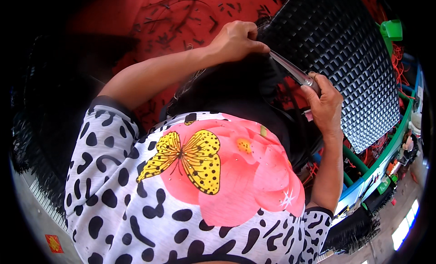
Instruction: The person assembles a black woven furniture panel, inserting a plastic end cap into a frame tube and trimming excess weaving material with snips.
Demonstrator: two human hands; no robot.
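Note:
My left hand [236, 39] is closed in a pinch on the edge of a dark black bundle [236, 84] that lies in front of my chest. My right hand [324, 102] grips a slim shiny metal tool [290, 68]. The tool's tip points up and left and meets my left fingertips at the corner of a black woven panel [345, 59]. The panel slants across the upper right. My patterned shirt with a butterfly and a pink flower hides what lies below the bundle.
A red surface [150, 18] behind the hands is strewn with several short black snippets. A green frame [386, 150] and red wires [398, 59] run along the right. A green plastic piece [391, 30] sits top right. Black bristly strips [36, 141] lie at left.

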